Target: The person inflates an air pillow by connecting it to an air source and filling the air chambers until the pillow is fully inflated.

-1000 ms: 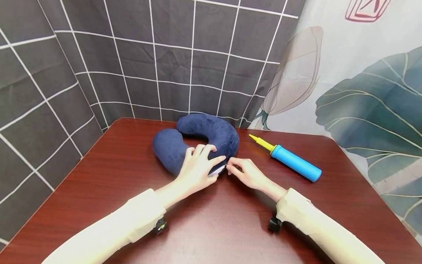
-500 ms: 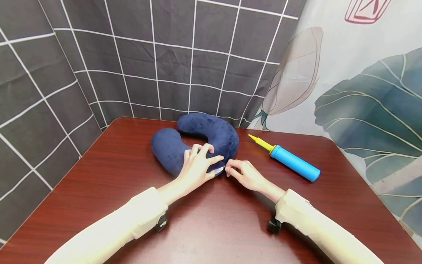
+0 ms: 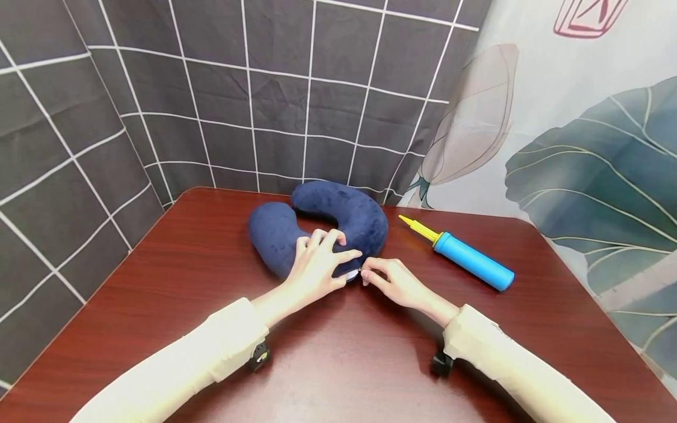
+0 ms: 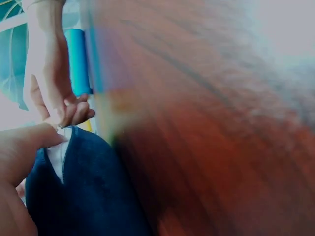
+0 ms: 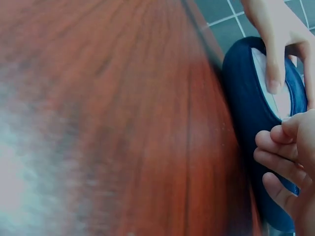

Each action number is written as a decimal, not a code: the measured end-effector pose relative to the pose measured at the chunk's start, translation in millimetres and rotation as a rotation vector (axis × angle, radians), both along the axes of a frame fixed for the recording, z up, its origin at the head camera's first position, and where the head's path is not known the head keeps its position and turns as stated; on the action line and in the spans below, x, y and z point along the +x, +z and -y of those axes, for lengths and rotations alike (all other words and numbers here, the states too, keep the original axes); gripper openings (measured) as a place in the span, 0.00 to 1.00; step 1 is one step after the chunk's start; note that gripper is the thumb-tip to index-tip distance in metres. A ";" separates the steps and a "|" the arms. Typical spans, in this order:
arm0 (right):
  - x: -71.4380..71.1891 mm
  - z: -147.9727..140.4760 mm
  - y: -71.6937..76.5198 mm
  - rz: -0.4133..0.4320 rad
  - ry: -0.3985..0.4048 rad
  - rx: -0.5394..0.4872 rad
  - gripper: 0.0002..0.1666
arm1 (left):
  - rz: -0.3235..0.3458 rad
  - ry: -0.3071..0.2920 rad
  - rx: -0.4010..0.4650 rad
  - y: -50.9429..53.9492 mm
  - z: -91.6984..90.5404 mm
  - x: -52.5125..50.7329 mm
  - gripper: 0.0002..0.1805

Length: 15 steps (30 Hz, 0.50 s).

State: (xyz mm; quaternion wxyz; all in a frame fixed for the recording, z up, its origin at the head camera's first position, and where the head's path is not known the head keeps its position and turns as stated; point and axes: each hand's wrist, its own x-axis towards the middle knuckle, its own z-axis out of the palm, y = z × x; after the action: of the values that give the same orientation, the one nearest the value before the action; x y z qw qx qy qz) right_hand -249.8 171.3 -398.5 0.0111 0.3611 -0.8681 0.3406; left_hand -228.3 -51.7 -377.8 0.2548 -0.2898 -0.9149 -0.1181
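Note:
A navy plush neck pillow (image 3: 365, 217) lies on the table, its U opening toward the back left. In its near edge a zip stands partly undone, with white inner material (image 5: 281, 104) showing through the gap. My left hand (image 3: 316, 264) grips the pillow from above with bent, spread fingers, the thumb against the white material in the right wrist view. Beside it my right hand (image 3: 394, 282) pinches the zip at one end of the gap; the fingertips mostly hide the slider. The other fingers of that hand curl loosely in the right wrist view.
A blue hand pump (image 3: 473, 261) with a yellow nozzle lies right of the pillow. The reddish-brown wooden table (image 3: 349, 364) runs back to a dark grid-patterned cloth (image 3: 275, 100). A pale leaf-printed cloth (image 3: 582, 176) hangs at the right.
The strip of white seen between the hands in the head view has become shorter. The pillow has shifted slightly right, and my right hand has moved a little toward me. The pump lies still.

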 end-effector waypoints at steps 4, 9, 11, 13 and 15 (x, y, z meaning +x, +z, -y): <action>-3.9 -4.4 1.8 0.021 -0.016 0.015 0.10 | -0.050 -0.009 -0.038 0.5 2.2 2.5 0.23; -9.1 -7.8 6.1 0.010 -0.028 0.023 0.09 | -0.124 0.007 -0.012 -3.2 8.3 6.6 0.25; -10.3 -8.1 8.0 0.014 -0.038 0.029 0.08 | -0.135 0.017 0.004 -4.2 9.9 7.2 0.25; -11.0 -8.3 8.1 0.014 -0.040 0.033 0.08 | -0.127 0.023 0.016 -4.7 9.8 6.8 0.25; -10.4 -7.7 7.3 0.014 -0.042 0.039 0.08 | -0.099 0.029 0.023 -4.5 7.9 6.1 0.25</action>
State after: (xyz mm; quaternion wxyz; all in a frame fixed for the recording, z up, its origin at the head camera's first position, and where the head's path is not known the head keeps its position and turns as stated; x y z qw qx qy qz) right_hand -260.2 179.0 -391.1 0.0051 0.3405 -0.8820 0.3257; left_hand -222.2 -59.6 -382.4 0.3048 -0.2791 -0.9039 -0.1101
